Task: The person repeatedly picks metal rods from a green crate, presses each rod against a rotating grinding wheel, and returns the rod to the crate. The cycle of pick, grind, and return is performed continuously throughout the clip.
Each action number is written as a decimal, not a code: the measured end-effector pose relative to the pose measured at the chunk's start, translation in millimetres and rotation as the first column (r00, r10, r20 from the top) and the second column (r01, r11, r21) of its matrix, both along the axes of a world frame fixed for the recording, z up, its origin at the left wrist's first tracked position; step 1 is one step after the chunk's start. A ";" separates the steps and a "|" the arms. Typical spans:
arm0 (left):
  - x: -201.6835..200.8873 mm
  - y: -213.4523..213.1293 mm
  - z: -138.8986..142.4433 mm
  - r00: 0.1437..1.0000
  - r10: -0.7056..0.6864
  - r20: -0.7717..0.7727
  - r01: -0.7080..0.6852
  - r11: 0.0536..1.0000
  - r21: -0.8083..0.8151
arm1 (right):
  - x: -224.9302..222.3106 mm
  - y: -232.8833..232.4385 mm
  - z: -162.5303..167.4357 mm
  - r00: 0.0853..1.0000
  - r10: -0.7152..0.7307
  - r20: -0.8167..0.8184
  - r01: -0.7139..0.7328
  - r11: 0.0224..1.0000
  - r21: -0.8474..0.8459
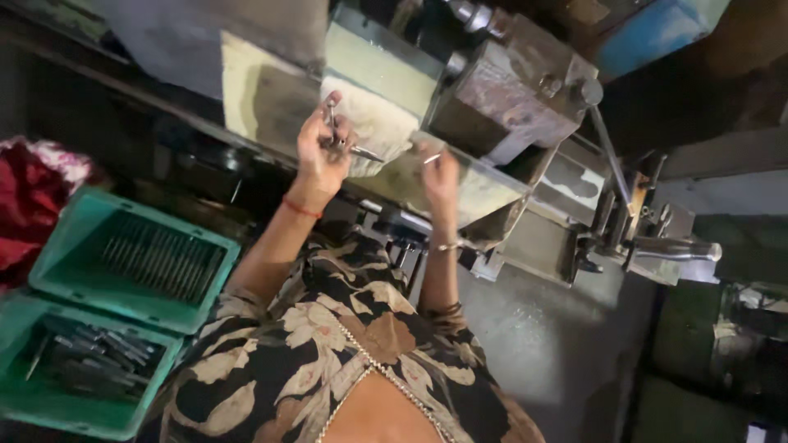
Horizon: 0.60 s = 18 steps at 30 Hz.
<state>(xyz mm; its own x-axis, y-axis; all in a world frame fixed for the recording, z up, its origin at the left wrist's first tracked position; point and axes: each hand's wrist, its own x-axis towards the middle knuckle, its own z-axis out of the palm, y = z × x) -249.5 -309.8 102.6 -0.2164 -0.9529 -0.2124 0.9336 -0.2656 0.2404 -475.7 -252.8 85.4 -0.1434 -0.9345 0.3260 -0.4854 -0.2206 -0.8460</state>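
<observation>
A person's left hand (322,152) clenches a bundle of thin metal pins (345,143) at the machine (501,98), keeping spares close, while the right hand (439,174) pinches one pin (432,158) toward it; green trays (57,246) of pins wait alongside.
</observation>
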 end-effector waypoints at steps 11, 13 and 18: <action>84.1 114.0 -45.3 0.952 0.051 0.303 0.045 0.952 -0.302 | 176.3 104.1 -31.4 0.918 -0.147 -0.368 0.244 0.942 0.231; 98.6 122.3 -47.2 0.977 0.021 0.212 0.011 0.989 -0.148 | 187.9 128.6 -38.7 0.974 -0.161 -0.157 0.188 0.966 0.175; 125.4 134.9 -61.3 0.979 0.055 -0.196 -0.034 0.994 0.107 | 209.7 174.1 -48.5 0.954 -0.209 -0.215 0.189 0.976 -0.108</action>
<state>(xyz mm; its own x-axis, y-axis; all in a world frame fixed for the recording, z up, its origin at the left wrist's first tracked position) -124.0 -174.9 41.3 -0.2223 -0.9380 -0.2661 0.9714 -0.2366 0.0226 -266.0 -78.7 36.9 -0.2379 -0.8617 0.4482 -0.7016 -0.1666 -0.6928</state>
